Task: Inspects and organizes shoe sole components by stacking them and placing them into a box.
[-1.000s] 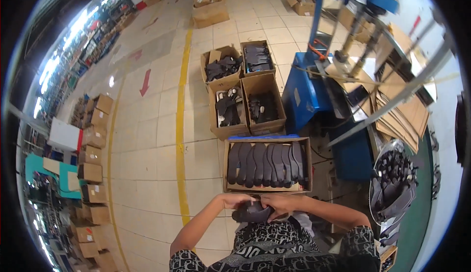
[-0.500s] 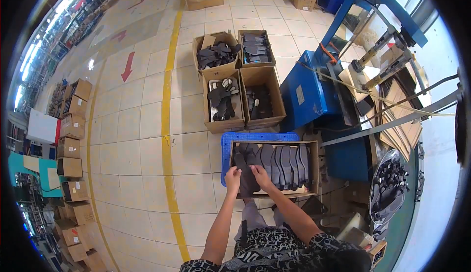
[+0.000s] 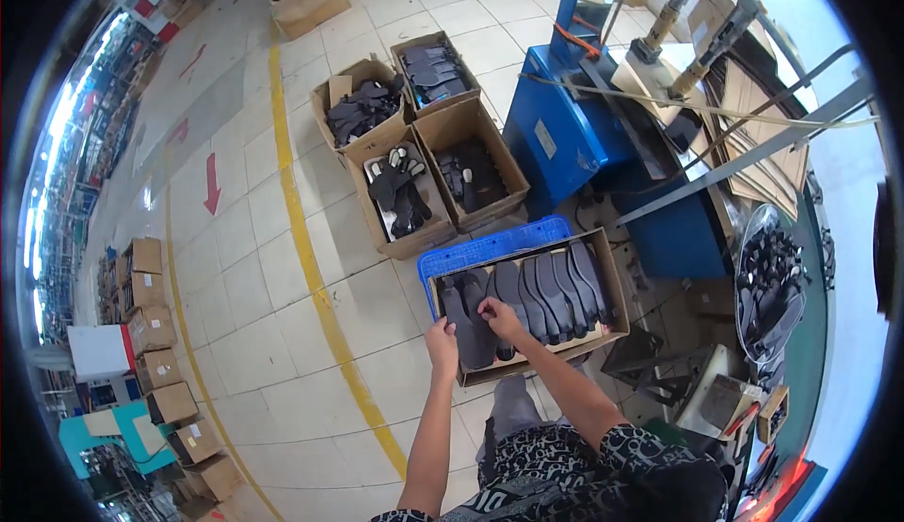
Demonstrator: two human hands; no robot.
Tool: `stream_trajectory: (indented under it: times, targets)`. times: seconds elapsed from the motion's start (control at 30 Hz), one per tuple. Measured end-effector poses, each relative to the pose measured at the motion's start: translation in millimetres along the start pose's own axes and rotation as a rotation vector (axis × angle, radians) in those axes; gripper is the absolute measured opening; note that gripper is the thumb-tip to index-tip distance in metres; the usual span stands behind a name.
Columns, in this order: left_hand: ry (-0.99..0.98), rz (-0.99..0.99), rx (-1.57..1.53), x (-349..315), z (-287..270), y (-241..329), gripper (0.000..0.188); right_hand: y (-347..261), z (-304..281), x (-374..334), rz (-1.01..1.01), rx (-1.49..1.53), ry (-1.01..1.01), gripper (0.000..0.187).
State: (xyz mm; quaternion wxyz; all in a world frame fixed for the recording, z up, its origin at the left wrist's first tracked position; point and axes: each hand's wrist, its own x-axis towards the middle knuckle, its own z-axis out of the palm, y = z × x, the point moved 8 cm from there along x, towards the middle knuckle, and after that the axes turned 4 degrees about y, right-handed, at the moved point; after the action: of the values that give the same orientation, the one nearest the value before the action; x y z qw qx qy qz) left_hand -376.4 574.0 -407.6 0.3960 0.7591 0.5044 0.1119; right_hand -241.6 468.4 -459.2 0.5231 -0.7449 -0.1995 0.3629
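Dark grey shoe insoles (image 3: 557, 289) stand in a close row inside an open cardboard box (image 3: 617, 310) in front of me. At the row's left end a dark insole (image 3: 465, 322) lies lengthwise, its near end inside the box wall. My left hand (image 3: 441, 343) is closed at this insole's left edge, thumb and fingertips pinched on it. On its other side my right hand (image 3: 500, 319) has its fingers curled together above the insoles; what they pinch, if anything, is hidden.
The box sits on a blue plastic crate (image 3: 499, 245). Beyond it stand several cartons with dark parts, among them a half-filled carton (image 3: 516, 169). A blue machine (image 3: 565, 131) rises at right, near a clear bag of dark pieces (image 3: 767, 287). Yellow line (image 3: 325, 301) marks the tiled floor.
The insole between my hands has gone down into the left end of the box. My right hand has shifted slightly away from it, and the view has turned.
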Motion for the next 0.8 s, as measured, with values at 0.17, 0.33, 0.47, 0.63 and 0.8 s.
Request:
stream_trajectory:
  times: [0.17, 0.33, 0.47, 0.63, 0.8]
  targets:
    - [0.149, 0.155, 0.265, -6.6, -4.9, 19.7, 0.023, 0.6, 14.2, 12.4, -0.001, -0.106, -0.001, 0.015]
    - [0.092, 0.217, 0.434, -1.6, -3.4, 35.3, 0.023, -2.5, 8.0, 13.0, -0.020, -0.174, 0.073, 0.015]
    - [0.118, 0.240, 0.369, -2.9, 3.7, 33.8, 0.028, -24.0, -18.3, 5.3, -0.226, -0.336, 0.056, 0.015]
    - [0.122, 0.288, 0.330, -15.4, -20.0, 19.2, 0.025, -74.4, -92.2, -58.2, -0.132, -0.262, -0.024, 0.024]
    - [-0.088, 0.395, 0.243, -42.9, 34.2, 83.3, 0.026, -83.8, -289.5, -175.0, 0.012, 0.058, 0.351, 0.041]
